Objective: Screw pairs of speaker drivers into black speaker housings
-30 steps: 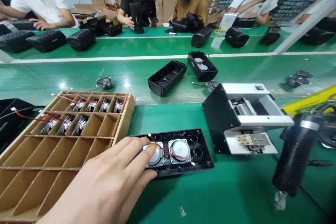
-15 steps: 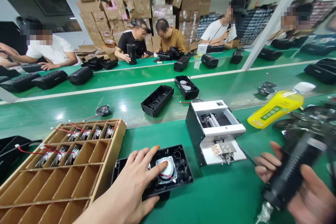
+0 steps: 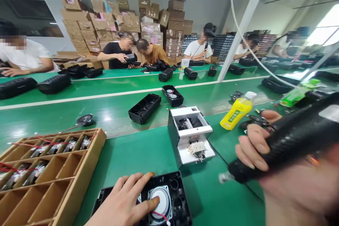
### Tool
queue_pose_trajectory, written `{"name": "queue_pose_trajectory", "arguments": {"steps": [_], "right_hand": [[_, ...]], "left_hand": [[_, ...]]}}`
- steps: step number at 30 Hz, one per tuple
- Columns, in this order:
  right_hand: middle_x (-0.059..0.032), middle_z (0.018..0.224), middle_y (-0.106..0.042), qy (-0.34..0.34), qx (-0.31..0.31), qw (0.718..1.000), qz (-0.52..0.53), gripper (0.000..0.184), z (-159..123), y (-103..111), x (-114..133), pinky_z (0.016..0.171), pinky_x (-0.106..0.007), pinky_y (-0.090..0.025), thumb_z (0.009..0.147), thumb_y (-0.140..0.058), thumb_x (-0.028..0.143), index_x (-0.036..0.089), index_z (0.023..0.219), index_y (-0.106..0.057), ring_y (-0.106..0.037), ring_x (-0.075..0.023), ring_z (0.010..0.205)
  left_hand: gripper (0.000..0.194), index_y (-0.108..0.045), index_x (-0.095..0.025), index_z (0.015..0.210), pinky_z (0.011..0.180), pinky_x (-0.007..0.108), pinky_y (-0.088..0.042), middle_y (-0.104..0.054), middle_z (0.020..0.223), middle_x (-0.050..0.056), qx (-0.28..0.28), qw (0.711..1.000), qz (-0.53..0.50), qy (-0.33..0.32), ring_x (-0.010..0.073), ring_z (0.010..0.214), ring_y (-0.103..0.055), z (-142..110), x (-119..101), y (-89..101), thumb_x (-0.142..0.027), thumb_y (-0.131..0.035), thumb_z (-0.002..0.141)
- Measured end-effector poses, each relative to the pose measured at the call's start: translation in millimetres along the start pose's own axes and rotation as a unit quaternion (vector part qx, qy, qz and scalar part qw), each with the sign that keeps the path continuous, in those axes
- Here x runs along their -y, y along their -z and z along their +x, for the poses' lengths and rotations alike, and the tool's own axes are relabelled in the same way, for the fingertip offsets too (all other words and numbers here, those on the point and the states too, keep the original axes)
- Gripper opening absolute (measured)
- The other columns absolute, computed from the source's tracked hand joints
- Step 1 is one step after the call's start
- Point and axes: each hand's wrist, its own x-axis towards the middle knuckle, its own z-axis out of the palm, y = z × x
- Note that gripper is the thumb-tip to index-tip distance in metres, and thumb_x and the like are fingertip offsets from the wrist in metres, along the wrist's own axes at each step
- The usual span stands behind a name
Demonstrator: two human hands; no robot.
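Observation:
My left hand (image 3: 124, 201) lies flat with fingers spread on a black speaker housing (image 3: 176, 192) at the bottom edge, fingertips on its round silver speaker driver (image 3: 161, 201) with a red wire. My right hand (image 3: 267, 155) is wrapped round a black electric screwdriver (image 3: 288, 136), held up at the right with its tip pointing left, above the green table (image 3: 148, 152). A white and black screw feeder box (image 3: 189, 136) stands between the two hands, farther back.
A cardboard divider tray (image 3: 66, 180) with several wired drivers sits at the left. A yellow bottle (image 3: 235, 113) lies right of the feeder. Two open black housings (image 3: 144, 107) and a loose driver (image 3: 84, 120) rest on the belt. Other people work at the far table.
The view has tilted upward. My right hand has raised the screwdriver higher and nearer the camera. My left hand stays on the housing, now at the frame's bottom edge.

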Motion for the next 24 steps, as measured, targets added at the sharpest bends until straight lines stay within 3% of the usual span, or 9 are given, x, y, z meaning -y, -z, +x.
{"name": "queue_pose_trajectory", "arguments": {"steps": [2, 6, 10, 14, 19, 24], "right_hand": [[0.0006, 0.061, -0.051, 0.052, 0.076, 0.996, 0.009, 0.057, 11, -27, -1, 0.035, -0.03, -0.036, 0.081, -0.068, 0.08, 0.03, 0.108, -0.075, -0.044, -0.0147, 0.039], [0.0016, 0.067, -0.059, 0.138, 0.088, 0.986, -0.012, 0.064, 22, -55, -28, 0.04, -0.027, -0.042, 0.09, -0.056, 0.082, 0.025, 0.114, -0.072, -0.051, -0.0139, 0.045], [0.0027, 0.069, -0.059, 0.145, 0.094, 0.984, -0.032, 0.063, 18, -57, -53, 0.039, -0.024, -0.04, 0.093, -0.054, 0.08, 0.023, 0.115, -0.068, -0.051, -0.0121, 0.044], [0.0029, 0.065, -0.059, 0.132, 0.11, 0.984, -0.049, 0.069, 13, -52, -62, 0.037, -0.024, -0.039, 0.088, -0.057, 0.085, 0.021, 0.113, -0.068, -0.049, -0.0118, 0.04], [0.0036, 0.063, -0.058, 0.12, 0.101, 0.986, -0.049, 0.07, 8, -53, -59, 0.036, -0.024, -0.038, 0.087, -0.058, 0.085, 0.021, 0.111, -0.068, -0.049, -0.0121, 0.039], [0.0037, 0.06, -0.058, 0.116, 0.094, 0.988, -0.05, 0.071, -2, -47, -42, 0.034, -0.025, -0.037, 0.088, -0.056, 0.085, 0.026, 0.124, -0.07, -0.044, -0.0126, 0.037]], "left_hand": [[0.073, -0.064, -0.04, 0.14, 0.099, 0.049, -0.052, -0.053, 0.159, 0.012, -0.007, 1.0, 0.009, -0.011, 0.037, 0.13, -0.058, 4, -10, -3.5, 0.0, -0.072, 0.079], [0.074, -0.064, -0.04, 0.14, 0.101, 0.056, -0.049, -0.049, 0.162, 0.014, -0.012, 0.999, 0.031, 0.006, 0.0404, 0.136, -0.055, 7, -21, -3.0, -0.003, -0.071, 0.076], [0.08, -0.061, -0.041, 0.143, 0.107, 0.062, -0.044, -0.047, 0.164, 0.014, -0.002, 0.998, 0.054, 0.017, 0.0432, 0.141, -0.051, 1, -23, -1.1, -0.007, -0.073, 0.072], [0.084, -0.059, -0.041, 0.145, 0.107, 0.063, -0.042, -0.046, 0.164, 0.016, 0.007, 0.999, 0.022, 0.031, 0.044, 0.139, -0.051, -1, -26, -1.1, -0.024, -0.087, 0.068], [0.088, -0.061, -0.041, 0.143, 0.107, 0.064, -0.041, -0.048, 0.163, 0.015, 0.012, 0.998, -0.001, 0.054, 0.0438, 0.138, -0.052, 3, -34, 4.0, -0.017, -0.083, 0.061], [0.081, -0.061, -0.041, 0.144, 0.111, 0.066, -0.039, -0.045, 0.165, 0.012, 0.019, 0.996, -0.039, 0.083, 0.0427, 0.142, -0.049, 2, -39, 9.7, -0.021, -0.079, 0.068]]}}
